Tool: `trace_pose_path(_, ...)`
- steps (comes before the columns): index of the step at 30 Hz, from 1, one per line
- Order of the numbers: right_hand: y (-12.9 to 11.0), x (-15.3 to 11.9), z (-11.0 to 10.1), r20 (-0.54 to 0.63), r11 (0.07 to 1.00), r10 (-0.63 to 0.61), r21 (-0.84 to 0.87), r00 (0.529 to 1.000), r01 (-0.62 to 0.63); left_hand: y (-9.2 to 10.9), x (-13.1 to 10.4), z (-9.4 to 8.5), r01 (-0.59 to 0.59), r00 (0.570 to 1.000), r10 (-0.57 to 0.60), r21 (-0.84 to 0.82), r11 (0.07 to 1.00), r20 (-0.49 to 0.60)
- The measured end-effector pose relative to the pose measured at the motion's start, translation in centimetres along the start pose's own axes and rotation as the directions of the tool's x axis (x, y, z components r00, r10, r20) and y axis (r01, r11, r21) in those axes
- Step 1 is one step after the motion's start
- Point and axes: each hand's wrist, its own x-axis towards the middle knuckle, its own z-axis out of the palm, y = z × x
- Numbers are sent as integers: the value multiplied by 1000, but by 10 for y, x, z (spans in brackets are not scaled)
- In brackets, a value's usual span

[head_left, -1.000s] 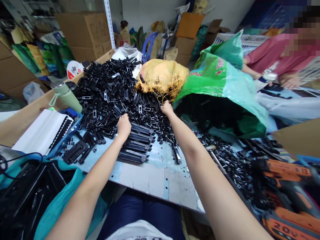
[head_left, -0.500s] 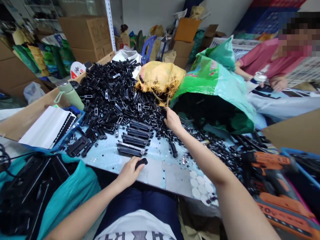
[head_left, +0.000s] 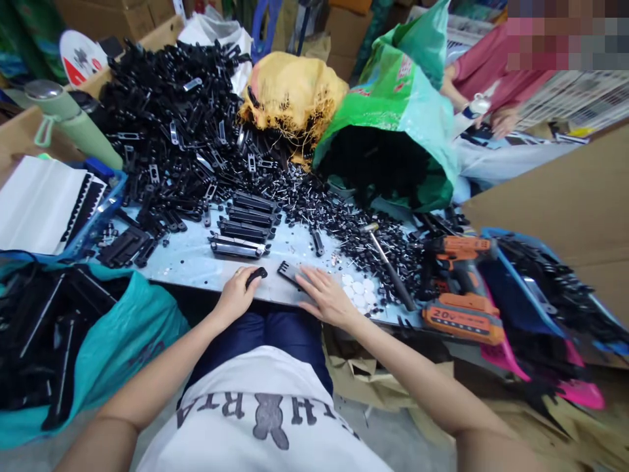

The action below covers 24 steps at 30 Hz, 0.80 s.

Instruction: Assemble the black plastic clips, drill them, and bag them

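Note:
My left hand (head_left: 236, 295), at the table's front edge, is closed around a small black plastic piece (head_left: 256, 275) whose rounded end sticks out past the fingers. To its right, my right hand (head_left: 327, 295) grips a flat black plastic part (head_left: 289, 271) against the tabletop, its fingers lying over it. The toothed left end of that part shows; the rest is under the fingers. Just beyond both hands, several long black assemblies (head_left: 240, 246) lie in a stack of rows. A single black strip (head_left: 317, 242) rests behind my right hand.
A heap of black parts (head_left: 171, 131) and scattered screws (head_left: 314, 196) cover the back. A hammer (head_left: 392, 269), orange cordless drill (head_left: 464, 288) and white discs (head_left: 358, 288) lie right. A green sack (head_left: 383, 105) stands behind; a teal bag (head_left: 147, 321) is left. Another person (head_left: 496, 85) sits at upper right.
My right hand has come back from the pile to the front edge, where it is on a flat black part. My left hand still holds the small black piece. The view has tilted down.

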Motion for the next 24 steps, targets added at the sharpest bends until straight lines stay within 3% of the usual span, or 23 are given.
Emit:
trace_pose_path(3,-10,29,15,-44,955,278,117,959,-272,8,0,4,-32,999,31,-34,999,-31)
trace_pose_path(5,-18,44,21,-59,858,403,370,913,-355,16,2,7,-59,997,54,-95,994,-53)
trace_pose_path(8,-31,54,21,19,499,555,793,831,-351,29,6,10,-89,994,74,-199,976,-82)
trace_pose_path(10,-35,55,15,107,281,566,907,817,-313,37,8,10,-97,992,77,-232,968,-96)
trace_pose_path(11,-34,54,12,123,238,552,925,825,-297,40,9,10,-102,992,82,-234,967,-94)
trace_pose_path(13,-30,50,8,91,276,502,925,860,-259,45,10,8,-110,993,98,-211,971,-65)
trace_pose_path(16,-22,44,4,-11,435,426,879,905,-194,50,10,12,-133,991,125,-162,978,-55)
trace_pose_path(21,-31,45,2,-136,511,462,848,876,-138,59,13,32,-175,935,103,-190,966,-338)
trace_pose_path(24,-40,47,2,-194,545,464,832,864,-106,56,16,31,-229,932,150,-214,950,-331)
